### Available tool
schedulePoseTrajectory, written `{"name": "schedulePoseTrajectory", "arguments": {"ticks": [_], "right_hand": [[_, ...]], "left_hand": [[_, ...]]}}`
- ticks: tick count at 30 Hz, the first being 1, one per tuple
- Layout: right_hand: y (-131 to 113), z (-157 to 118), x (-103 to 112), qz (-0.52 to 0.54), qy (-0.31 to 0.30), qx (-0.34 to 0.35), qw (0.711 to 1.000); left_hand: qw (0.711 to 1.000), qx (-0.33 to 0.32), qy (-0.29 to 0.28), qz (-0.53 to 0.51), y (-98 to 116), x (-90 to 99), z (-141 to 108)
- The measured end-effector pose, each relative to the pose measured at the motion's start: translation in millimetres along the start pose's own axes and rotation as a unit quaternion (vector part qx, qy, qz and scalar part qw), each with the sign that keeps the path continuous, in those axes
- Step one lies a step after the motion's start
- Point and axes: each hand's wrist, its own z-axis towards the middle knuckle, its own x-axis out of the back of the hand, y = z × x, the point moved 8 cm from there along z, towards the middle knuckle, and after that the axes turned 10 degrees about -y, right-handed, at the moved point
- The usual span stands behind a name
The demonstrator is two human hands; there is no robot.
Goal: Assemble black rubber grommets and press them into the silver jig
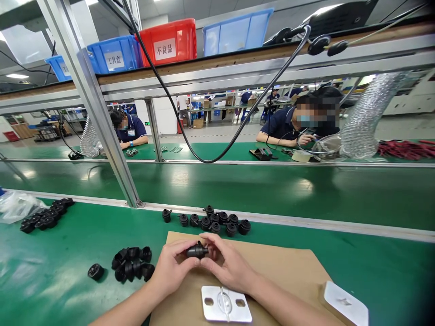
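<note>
Left hand [171, 267] and right hand [234, 265] come together over the front of a sheet of cardboard [285, 267], with a small black part [196, 250] between them. Thumb and fingers of the left hand are clamped on the part's body, while the right hand curls around its narrow end; whether the right fingertips grip it cannot be told, as they are partly hidden. The part lies on its side in the grasp, its narrow end to the right.

Just below the hands, a white plate [226, 304] with two slots and a raised round middle lies on the cardboard. Toward the right edge of the sheet sits a white block [350, 301] with a star-shaped mark on top.

Beyond the cardboard, a group of similar black parts [215, 218] stands on the green table [74, 249], one of them a little apart on the left. Near the left hand is a pile of black caps [131, 265], with a single cap [95, 271] beside it. Farther left, more black caps [47, 217] lie next to a clear plastic bag [18, 206].

Overhead, a red bin [183, 40] stands on a shelf [217, 70] between blue bins [234, 31]. Across the way, two people [283, 122] in dark shirts lean over their work.
</note>
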Motion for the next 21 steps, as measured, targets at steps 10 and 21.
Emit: {"name": "schedulePoseTrajectory", "arguments": {"ticks": [10, 21], "right_hand": [[11.4, 2.7, -8.7, 0.02, -0.045, -0.071, 0.996], [-8.5, 0.3, -1.4, 0.06, -0.043, 0.024, 0.997]], "left_hand": [[0.988, -0.109, -0.004, 0.112, 15.1, -0.9, -4.2], [0.997, -0.046, 0.038, 0.055, 5.8, 7.0, -3.0]]}}
